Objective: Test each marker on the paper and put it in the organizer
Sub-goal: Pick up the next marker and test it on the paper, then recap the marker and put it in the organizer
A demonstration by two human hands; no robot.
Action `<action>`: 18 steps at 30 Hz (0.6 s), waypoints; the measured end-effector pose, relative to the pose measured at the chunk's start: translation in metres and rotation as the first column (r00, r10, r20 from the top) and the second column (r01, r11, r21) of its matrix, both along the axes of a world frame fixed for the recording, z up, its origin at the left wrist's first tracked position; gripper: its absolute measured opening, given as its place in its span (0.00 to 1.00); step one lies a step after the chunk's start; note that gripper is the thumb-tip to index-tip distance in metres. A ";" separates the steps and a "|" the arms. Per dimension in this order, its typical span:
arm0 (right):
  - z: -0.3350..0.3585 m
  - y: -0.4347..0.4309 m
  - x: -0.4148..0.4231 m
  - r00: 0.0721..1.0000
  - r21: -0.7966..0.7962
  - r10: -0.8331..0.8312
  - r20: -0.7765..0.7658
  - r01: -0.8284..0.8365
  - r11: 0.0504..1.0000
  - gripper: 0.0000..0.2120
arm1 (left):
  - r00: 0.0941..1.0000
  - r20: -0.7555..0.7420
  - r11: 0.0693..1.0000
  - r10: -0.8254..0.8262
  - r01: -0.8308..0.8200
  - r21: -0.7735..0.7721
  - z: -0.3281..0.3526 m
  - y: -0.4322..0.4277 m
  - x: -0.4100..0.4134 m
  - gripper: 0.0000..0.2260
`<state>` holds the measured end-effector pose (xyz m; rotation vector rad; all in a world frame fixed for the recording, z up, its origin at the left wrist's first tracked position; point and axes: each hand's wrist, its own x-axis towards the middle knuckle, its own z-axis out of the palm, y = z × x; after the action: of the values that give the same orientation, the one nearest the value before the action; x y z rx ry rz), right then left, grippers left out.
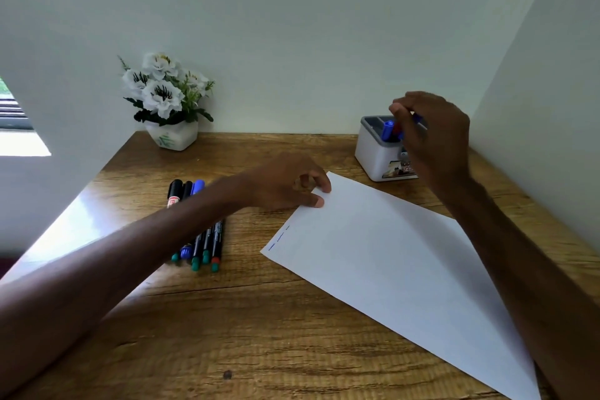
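Several capped markers (211,243) near white paper (389,253)

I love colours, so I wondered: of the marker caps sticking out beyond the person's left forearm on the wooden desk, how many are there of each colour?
Black plastic marker caps: 2
Blue plastic marker caps: 1
Total: 3
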<state>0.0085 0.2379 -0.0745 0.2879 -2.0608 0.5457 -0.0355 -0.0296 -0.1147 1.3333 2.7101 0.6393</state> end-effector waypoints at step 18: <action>-0.038 -0.167 0.044 0.694 0.306 0.579 0.429 -0.714 0.629 0.13 | 0.967 0.033 0.959 0.252 -0.255 0.127 0.045 -0.081 -0.031 0.06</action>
<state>0.0527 0.0704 -0.1129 1.3706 -2.3285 0.5432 -0.0663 -0.1108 -0.0701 1.0024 2.8967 0.8573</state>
